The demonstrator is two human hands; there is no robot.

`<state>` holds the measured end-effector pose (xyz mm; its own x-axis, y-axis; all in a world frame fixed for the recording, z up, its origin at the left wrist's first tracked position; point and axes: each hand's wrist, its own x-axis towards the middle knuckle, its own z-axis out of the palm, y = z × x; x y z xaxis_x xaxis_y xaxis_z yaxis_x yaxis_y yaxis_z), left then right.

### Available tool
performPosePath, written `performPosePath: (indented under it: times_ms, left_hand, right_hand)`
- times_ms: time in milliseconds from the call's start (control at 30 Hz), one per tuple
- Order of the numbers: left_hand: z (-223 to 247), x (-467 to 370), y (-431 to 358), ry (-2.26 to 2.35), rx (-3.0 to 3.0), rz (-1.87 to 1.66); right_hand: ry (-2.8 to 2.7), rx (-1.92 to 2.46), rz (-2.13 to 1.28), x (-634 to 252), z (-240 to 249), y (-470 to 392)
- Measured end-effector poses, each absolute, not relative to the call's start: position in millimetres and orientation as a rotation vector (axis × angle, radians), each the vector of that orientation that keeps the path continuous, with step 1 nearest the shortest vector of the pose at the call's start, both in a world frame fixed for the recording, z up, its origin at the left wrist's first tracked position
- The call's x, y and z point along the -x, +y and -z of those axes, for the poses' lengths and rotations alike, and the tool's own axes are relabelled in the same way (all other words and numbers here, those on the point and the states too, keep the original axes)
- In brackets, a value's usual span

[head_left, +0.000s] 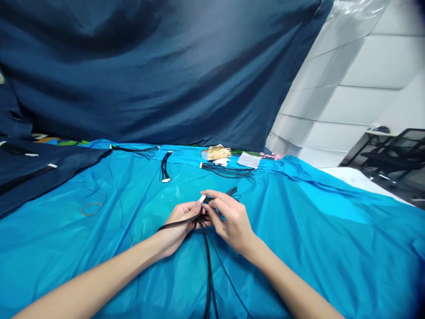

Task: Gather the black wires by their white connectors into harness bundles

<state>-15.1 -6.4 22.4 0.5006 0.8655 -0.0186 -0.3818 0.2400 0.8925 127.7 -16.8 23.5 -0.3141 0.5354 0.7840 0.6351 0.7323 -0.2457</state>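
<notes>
Over the middle of the blue sheet, both hands meet at a white connector (202, 198) with black wires. My left hand (179, 226) is closed on it, thumb against the connector's lower end. Some black wires (207, 261) hang down from between the hands toward the front, and one bundle loops across the left palm. My right hand (230, 217) pinches close beside the connector, its fingertips among the wires; the fingers partly hide what lies between them. More wire ends stick out behind the right fingers.
Behind the hands lie several black wire harnesses (229, 170) with white connectors, a gold package (216, 153) and a clear bag (249, 159). A tan rubber band (92, 209) rests at left. Dark cloth (40, 168) with more harnesses covers the left side; a dark curtain (149, 75) hangs behind.
</notes>
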Motion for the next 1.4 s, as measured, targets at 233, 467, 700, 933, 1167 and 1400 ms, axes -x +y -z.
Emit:
performPosePath:
  times_ms: [233, 467, 700, 933, 1167, 1400]
  left_hand:
    - [-18, 19, 4, 0.614, -0.883, -0.972]
    - [-17, 25, 8, 0.658, -0.819, -1.014]
    - [-11, 26, 10, 0.675, -0.805, -1.003]
    - [-6, 27, 13, 0.661, -0.769, -1.0]
    - [0, 26, 15, 0.659, -0.714, -0.956]
    - [2, 27, 17, 0.663, -0.69, -0.932]
  right_hand:
    - [-2.011, 0.868, 0.545, -132, -21, -14]
    - [-2.155, 0.623, 0.811, -130, -15, -13]
    - [-2.207, 0.534, 0.792, -129, -18, -11]
    - [-2.282, 0.504, 0.744, -130, -17, -10]
    - [-2.382, 0.508, 0.681, -132, -16, -8]
    - [-2.379, 0.42, 0.778, -134, -14, -5]
